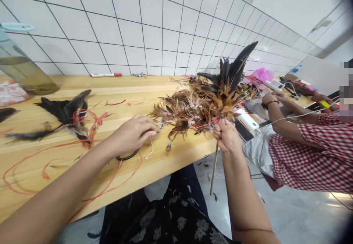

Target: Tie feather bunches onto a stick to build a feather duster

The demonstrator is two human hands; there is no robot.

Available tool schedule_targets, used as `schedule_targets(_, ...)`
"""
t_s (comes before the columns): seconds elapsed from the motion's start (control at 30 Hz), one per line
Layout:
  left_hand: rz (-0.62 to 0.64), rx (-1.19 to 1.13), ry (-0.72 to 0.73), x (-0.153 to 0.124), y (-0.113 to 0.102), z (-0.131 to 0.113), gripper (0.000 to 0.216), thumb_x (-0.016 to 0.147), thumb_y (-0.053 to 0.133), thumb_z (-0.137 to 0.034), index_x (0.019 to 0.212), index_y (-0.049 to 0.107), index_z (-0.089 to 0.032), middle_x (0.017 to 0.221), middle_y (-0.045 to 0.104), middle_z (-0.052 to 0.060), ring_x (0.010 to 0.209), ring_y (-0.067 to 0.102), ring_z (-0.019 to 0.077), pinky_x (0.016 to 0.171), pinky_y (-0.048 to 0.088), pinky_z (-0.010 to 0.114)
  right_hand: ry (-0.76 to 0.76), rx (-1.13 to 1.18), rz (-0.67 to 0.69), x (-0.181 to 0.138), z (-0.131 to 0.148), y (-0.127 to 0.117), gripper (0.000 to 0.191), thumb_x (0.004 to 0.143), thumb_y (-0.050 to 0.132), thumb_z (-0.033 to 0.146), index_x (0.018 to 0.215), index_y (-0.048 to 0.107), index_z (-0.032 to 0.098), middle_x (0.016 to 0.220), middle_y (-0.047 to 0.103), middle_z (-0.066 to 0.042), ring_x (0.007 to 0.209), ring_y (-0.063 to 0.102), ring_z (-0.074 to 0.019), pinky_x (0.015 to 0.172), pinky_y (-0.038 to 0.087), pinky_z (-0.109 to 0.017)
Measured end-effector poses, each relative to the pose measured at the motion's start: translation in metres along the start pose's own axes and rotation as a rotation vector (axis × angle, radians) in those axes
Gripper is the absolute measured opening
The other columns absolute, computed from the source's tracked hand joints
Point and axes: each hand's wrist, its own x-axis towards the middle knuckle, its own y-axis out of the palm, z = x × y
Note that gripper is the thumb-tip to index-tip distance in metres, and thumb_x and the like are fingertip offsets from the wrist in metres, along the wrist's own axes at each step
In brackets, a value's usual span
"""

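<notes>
My right hand (227, 135) is closed around the thin wooden stick (214, 172) of a feather duster, its lower end hanging past the table edge. Brown feathers ring the stick just above my fist, and long black feathers (230, 67) stand up at its top. Left of it, my left hand (135, 133) is over the table with its fingers pressed together. A pale string (150, 150) hangs below these fingertips, seemingly pinched in them; a reddish strand runs leftward from the duster. Behind lies a heap of loose brown feathers (187, 104).
Black feathers (64, 111) and tangled red string (95, 120) lie on the wooden table (110, 85) at left. A bottle of yellowish liquid (24, 67) and a red-capped marker (106, 75) stand near the tiled wall. At right are a white power bank (248, 119) and a seated co-worker's checked clothing (298, 159).
</notes>
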Motion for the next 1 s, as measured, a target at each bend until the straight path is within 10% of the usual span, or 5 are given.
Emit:
schedule_targets(0.17, -0.247, -0.223, -0.051, 0.011, 0.016, -0.031, 0.030, 0.089, 0.051, -0.031, 0.114, 0.065, -0.020, 0.126, 0.062, 0.012, 0.121, 0.053, 0.0253, 0.107, 0.037, 0.044, 0.056, -0.011, 0.132, -0.015, -0.013, 0.036, 0.035, 0.067, 0.072, 0.047, 0.076, 0.053, 0.019, 0.049, 0.038, 0.009, 0.040, 0.017, -0.0032, 0.039, 0.009, -0.020)
schedule_targets(0.37, -0.110, -0.970, -0.209, 0.026, 0.043, -0.056, 0.036, 0.088, 0.054, -0.033, 0.120, 0.058, -0.017, 0.111, 0.067, 0.012, 0.096, 0.066, 0.0203, 0.085, 0.053, 0.034, 0.062, -0.076, 0.246, -0.033, -0.041, 0.079, 0.038, 0.071, 0.069, 0.047, 0.063, 0.043, 0.020, 0.051, 0.033, 0.008, 0.045, 0.021, -0.0053, 0.043, 0.013, -0.021)
schedule_targets(0.7, -0.343, -0.586, -0.290, 0.021, 0.048, -0.043, 0.009, 0.079, 0.067, -0.027, 0.085, 0.072, -0.023, 0.089, 0.073, 0.002, 0.096, 0.064, 0.0220, 0.100, 0.043, 0.036, -0.215, -0.442, 0.238, -0.037, -0.067, 0.097, 0.024, 0.086, 0.050, 0.033, 0.066, 0.048, 0.020, 0.059, 0.042, 0.004, 0.056, 0.037, -0.0105, 0.054, 0.032, -0.024)
schedule_targets(1.0, -0.340, -0.923, -0.402, 0.022, 0.061, -0.042, 0.030, 0.089, 0.054, -0.039, 0.087, 0.069, -0.014, 0.088, 0.068, 0.006, 0.084, 0.061, 0.0165, 0.085, 0.048, 0.031, -0.113, -0.297, 0.278, -0.041, -0.075, 0.100, 0.028, 0.087, 0.050, 0.042, 0.071, 0.049, 0.020, 0.059, 0.037, 0.005, 0.053, 0.033, -0.0098, 0.051, 0.029, -0.024)
